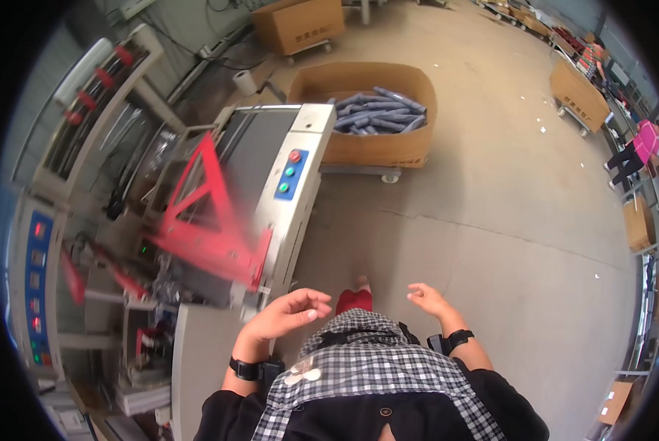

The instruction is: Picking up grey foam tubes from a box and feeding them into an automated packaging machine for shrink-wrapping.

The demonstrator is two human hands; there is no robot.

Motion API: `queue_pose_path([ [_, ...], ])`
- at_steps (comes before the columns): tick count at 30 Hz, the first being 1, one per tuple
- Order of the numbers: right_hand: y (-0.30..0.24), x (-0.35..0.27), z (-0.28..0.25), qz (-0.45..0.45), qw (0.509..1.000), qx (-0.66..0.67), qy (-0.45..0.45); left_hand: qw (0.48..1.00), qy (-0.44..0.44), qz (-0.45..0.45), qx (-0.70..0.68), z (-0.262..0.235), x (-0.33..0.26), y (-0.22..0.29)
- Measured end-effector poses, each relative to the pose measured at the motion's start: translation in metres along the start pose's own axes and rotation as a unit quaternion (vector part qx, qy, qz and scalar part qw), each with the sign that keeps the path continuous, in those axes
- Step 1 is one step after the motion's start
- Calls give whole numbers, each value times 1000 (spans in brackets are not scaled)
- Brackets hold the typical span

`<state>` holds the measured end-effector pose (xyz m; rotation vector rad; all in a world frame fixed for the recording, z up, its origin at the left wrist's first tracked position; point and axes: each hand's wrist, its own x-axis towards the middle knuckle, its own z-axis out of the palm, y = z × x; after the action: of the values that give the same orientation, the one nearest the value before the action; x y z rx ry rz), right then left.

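Note:
My left hand hovers in front of my waist with nothing in it, its fingers loosely bent and the thumb apart. It is nearest the front corner of a packing machine. My right hand is raised over the floor, also holding nothing, with its fingers a little apart. A red triangular frame spans the machine's dark belt and looks blurred. On the machine's edge sits a blue button panel with red and green buttons.
A cardboard bin on a wheeled base stands beyond the machine, holding several dark blue wrapped rolls. A control cabinet is at the left. Another wheeled carton stands at the back. People work along the right side.

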<state>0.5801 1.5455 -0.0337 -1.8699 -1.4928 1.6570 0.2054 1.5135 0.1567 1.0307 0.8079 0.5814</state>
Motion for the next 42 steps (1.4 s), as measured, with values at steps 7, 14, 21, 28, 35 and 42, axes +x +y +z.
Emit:
queue_pose_path([
  [7,63,105,-125,-37,943,-299,143,1000,-10,-6,-23,-87,229,53],
  [14,-74,206,-251,43,978,-24,202,998,-12,-39,-48,-137,339,134],
  [21,-190,493,-270,-151,974,-18,165,978,141,-129,-84,-200,397,128],
  [28,-112,753,-216,192,976,-107,7,884,336,-233,-228,-211,451,152],
  [35,-158,776,-183,562,807,-3,181,832,358,-287,-312,-222,489,135],
  [42,-130,768,-219,387,902,93,169,861,312,-222,-333,-241,500,141],
])
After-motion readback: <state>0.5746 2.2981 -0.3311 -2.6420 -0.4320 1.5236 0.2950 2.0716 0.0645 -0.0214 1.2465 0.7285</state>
